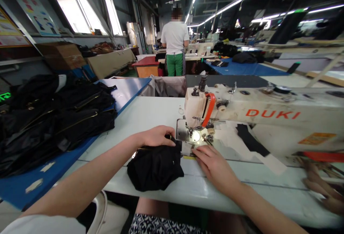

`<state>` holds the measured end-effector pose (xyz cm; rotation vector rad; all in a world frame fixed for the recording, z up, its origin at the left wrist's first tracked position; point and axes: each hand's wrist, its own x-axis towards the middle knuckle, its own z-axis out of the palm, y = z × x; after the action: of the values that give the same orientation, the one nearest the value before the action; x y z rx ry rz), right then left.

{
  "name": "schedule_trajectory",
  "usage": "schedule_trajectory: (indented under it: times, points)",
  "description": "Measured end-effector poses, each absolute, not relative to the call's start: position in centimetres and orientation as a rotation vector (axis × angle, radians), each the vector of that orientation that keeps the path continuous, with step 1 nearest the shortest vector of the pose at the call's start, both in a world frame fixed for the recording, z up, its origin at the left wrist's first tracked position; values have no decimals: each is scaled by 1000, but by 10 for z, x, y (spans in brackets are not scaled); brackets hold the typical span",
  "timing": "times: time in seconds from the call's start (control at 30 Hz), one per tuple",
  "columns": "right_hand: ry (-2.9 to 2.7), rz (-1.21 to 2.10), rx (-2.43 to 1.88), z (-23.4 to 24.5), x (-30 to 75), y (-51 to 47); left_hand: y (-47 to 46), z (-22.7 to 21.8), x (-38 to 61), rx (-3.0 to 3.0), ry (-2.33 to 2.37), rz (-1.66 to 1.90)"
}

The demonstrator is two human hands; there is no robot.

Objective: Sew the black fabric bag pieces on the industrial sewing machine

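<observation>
A bunched piece of black fabric [155, 166] lies on the white sewing table [150, 115] in front of a white DUKI sewing machine [268, 114]. My left hand [156, 136] rests on the fabric's far edge, fingers curled and gripping it just left of the presser foot [194, 133]. My right hand [212, 162] lies flat on the table just right of the fabric, fingers stretched toward the needle plate and pressing on a white strip there.
A pile of black garments with gold zippers [53, 115] lies on a blue table at the left. A person in a white shirt and green trousers [174, 46] stands at the back. White and black cut pieces [249, 141] lie under the machine arm.
</observation>
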<state>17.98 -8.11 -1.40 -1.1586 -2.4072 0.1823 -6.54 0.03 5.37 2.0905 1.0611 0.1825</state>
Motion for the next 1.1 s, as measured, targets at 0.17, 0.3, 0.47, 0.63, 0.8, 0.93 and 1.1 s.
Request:
schedule_trajectory:
  times: [0.17, 0.3, 0.47, 0.63, 0.8, 0.93, 1.1]
  points:
    - [-2591, 132, -1085, -5, 186, -72, 10, 54, -45, 2206, 1003, 140]
    - [-2675, 100, -969, -4, 191, -62, 21, 44, -24, 2288, 1080, -48]
    - [-2688, 150, -907, -2, 197, -56, 29, 35, -10, 2348, 1116, -215]
    - [-2673, 185, -878, -2, 198, -54, 31, 37, -6, 2347, 1124, -241]
    - [-2678, 196, -876, -7, 198, -52, 30, 38, -3, 2290, 1166, -247]
    - [-2656, 201, -883, -9, 199, -52, 29, 38, 3, 2289, 1240, -285]
    - [-2585, 208, -884, -10, 199, -53, 27, 38, 7, 2282, 1253, -300]
